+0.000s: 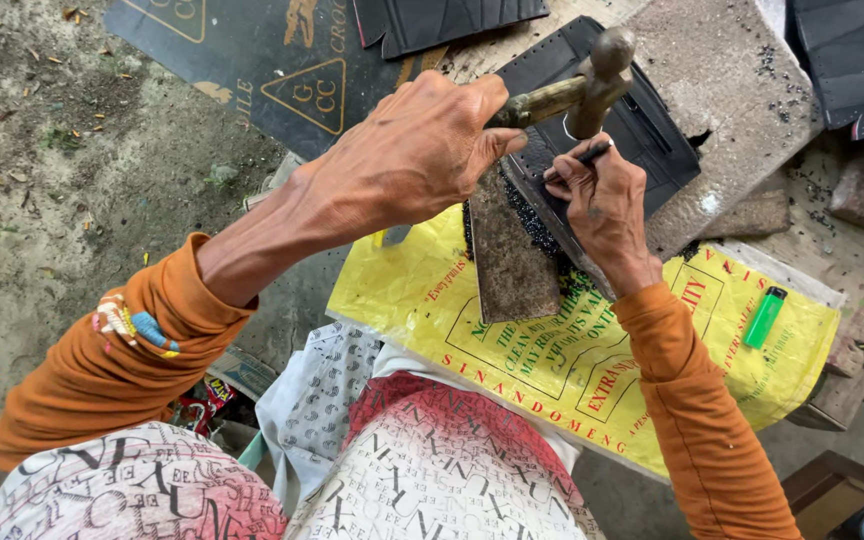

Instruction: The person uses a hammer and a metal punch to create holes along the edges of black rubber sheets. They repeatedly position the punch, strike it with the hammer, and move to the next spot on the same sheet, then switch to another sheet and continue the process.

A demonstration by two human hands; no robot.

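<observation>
Nearest, the person's knees are covered in letter-printed cloth, with orange sleeves running up on either side. Across the lap and the near edge of the bench lies a yellow printed sack (552, 350), and a green lighter (764, 317) rests on it toward the right edge. A rusty flat metal plate (512, 255) stands on the sack's middle, its point toward the person, with a heap of small black punched bits just beside it.

Above that, the right hand (602, 205) is pinched tight round a thin dark punch (592, 154), tip pressed onto a black rubber sheet (652, 135) that lies slanted on a grey stone block (732, 90) at the far middle of the bench. The left hand (417, 150) is closed firmly round the wooden handle of a hammer (597, 75), whose metal head sits just over the punch; whether it touches I cannot tell.

Farther off, more black sheets (852, 55) lie at the far right corner, and a dark printed mat (262, 60) lies on the dirt ground to the left.
</observation>
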